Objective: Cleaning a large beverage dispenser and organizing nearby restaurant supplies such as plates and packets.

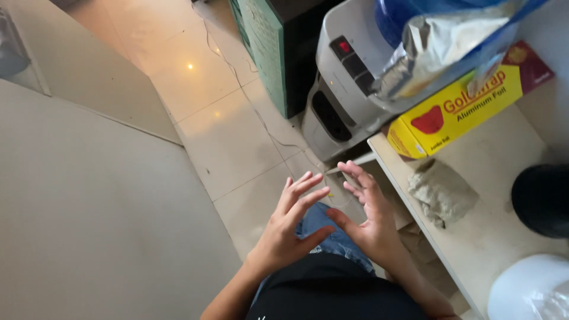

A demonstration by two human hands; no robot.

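My left hand (288, 225) and my right hand (368, 214) are raised side by side in front of my body, fingers spread and palms turned toward each other. Neither hand holds anything, and the two do not touch. Below them I see my black top and blue jeans (329, 237). My right hand hovers just left of the edge of a pale shelf (474, 237), close to a crumpled grey-green cloth (441, 192) lying on it.
On the shelf lie a long yellow and red foil box (456, 112), a black round object (542, 198) and a white rounded object (527, 290). A white appliance (344, 89) with a silver bag on top stands beside a green cabinet (264, 47). Beige floor tiles (231, 142) stretch left.
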